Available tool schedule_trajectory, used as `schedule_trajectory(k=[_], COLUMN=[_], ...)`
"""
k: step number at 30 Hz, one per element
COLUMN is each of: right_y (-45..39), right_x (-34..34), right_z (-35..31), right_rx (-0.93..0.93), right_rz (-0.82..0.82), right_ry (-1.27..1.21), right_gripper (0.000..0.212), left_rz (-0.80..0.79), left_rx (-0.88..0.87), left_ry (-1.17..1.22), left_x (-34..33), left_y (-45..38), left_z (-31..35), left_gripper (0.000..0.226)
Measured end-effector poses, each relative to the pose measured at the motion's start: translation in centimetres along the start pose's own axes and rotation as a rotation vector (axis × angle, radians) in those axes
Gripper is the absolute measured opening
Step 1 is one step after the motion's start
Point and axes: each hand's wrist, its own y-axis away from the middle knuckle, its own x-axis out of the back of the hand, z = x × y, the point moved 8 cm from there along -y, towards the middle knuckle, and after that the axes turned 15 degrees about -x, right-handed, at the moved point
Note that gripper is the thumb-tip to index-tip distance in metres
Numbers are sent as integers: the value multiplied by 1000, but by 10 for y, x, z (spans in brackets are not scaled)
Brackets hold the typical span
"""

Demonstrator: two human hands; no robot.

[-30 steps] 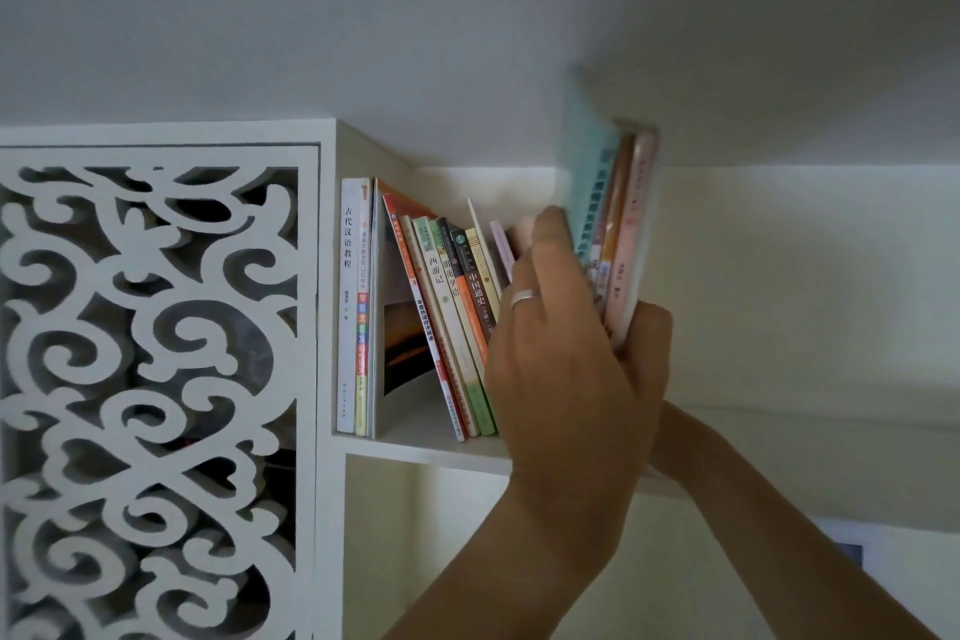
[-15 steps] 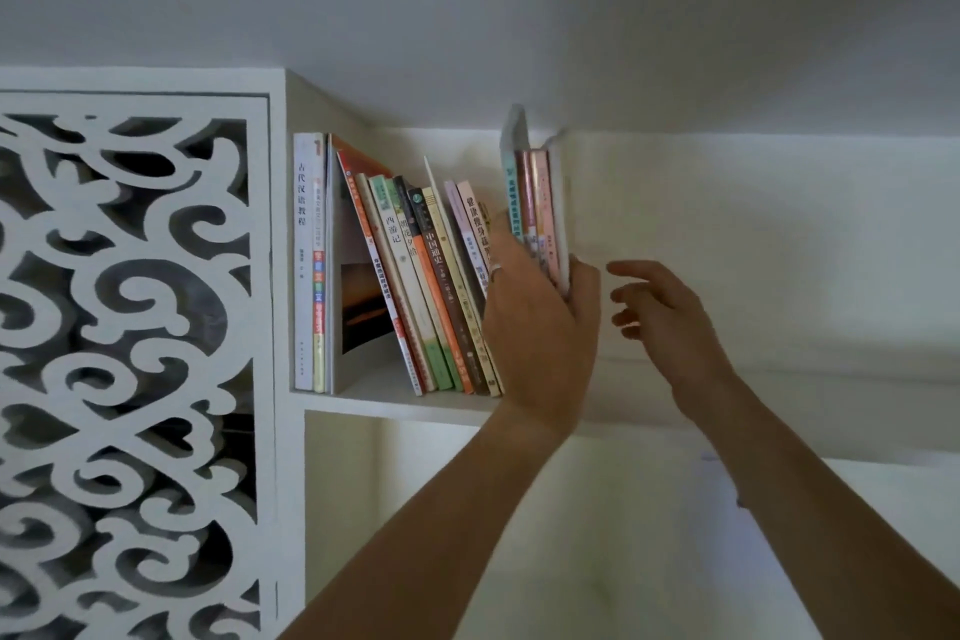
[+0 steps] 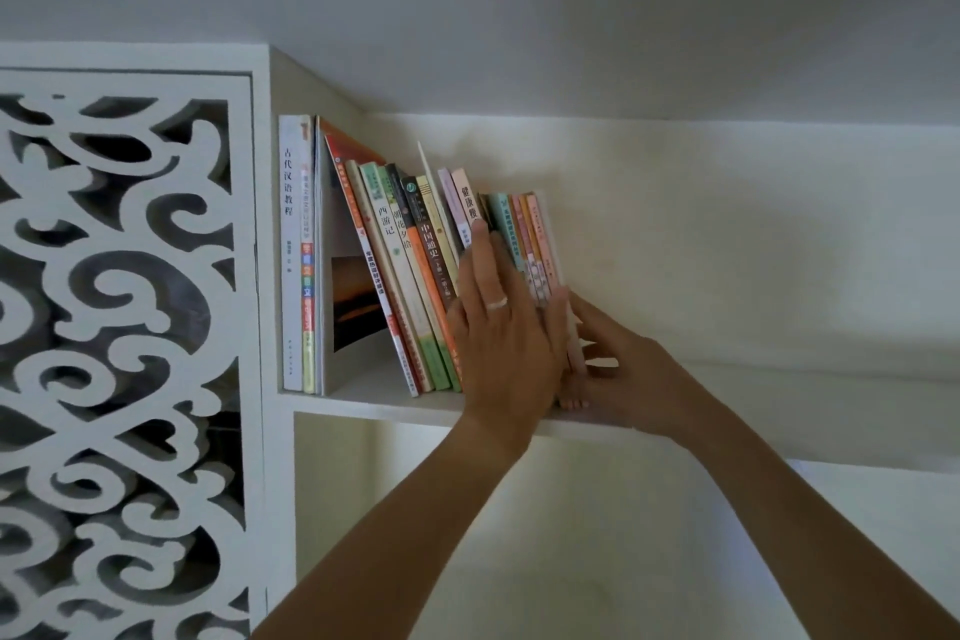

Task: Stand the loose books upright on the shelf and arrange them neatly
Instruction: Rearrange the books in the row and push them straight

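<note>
Matt white-painted shelf (image 3: 395, 405), glossy paper book spines (image 3: 415, 265), smooth matt fretwork panel (image 3: 124, 327)

The forearms rise from 7 and 4 o'clock. The left hand (image 3: 504, 327) lies flat, fingers straight toward 12 o'clock. The right hand (image 3: 628, 369) reaches toward 10 o'clock, fingertips partly hidden.

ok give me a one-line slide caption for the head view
Left hand and right hand steady a batch of thin books beside the leaning row on the white shelf.

Books (image 3: 387, 244) on shelf (image 3: 363, 398), panel (image 3: 241, 327) at their 9 o'clock, left hand (image 3: 506, 343) and right hand (image 3: 628, 379) at row's 3 o'clock end
</note>
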Motion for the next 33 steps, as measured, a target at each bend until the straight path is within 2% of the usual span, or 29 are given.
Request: schedule_trajectory(k=[3, 6, 11, 14, 17, 19, 21, 22, 25, 28, 33], right_y=[-14, -21, -21, -15, -7, -9, -13, -14, -11, -10, -9], right_x=[-4, -7, -12, -20, -34, -42, -47, -50, -54, -54, -54], right_z=[6, 12, 14, 5, -19, -24, -19, -17, -17, -15, -11], right_rx=[-18, -37, -71, -107, -109, -171, -286, -335, -383, -392, -408], right_rz=[59, 86, 103, 37, 7, 88, 194, 233, 314, 360, 397], right_ry=[25, 11, 55, -71, -132, -93, -43, -19, 45, 101, 153], right_gripper=[96, 94, 81, 76, 88, 116, 147, 154, 145, 138, 139], left_rz=[-28, -141, -209, -220, -142, -33, 42, 53, 24, -61, -110], left_rx=[-156, -211, -228, -334, -455, -389, -219, -141, 23, 201, 227], left_ry=[-63, -166, -24, 139, 243, 151, 131, 157, 320, 507, 588], left_x=[-8, -16, -15, -5, 9, 22, 32, 34, 30, 20, 23], left_y=[6, -1, -6, -7, 3, 12, 19, 21, 23, 26, 29], left_z=[-8, -7, -10, -16, -34, -64, -96, -108, -121, -129, -127], left_gripper=[74, 75, 96, 83, 60, 57, 59, 61, 69, 59, 49])
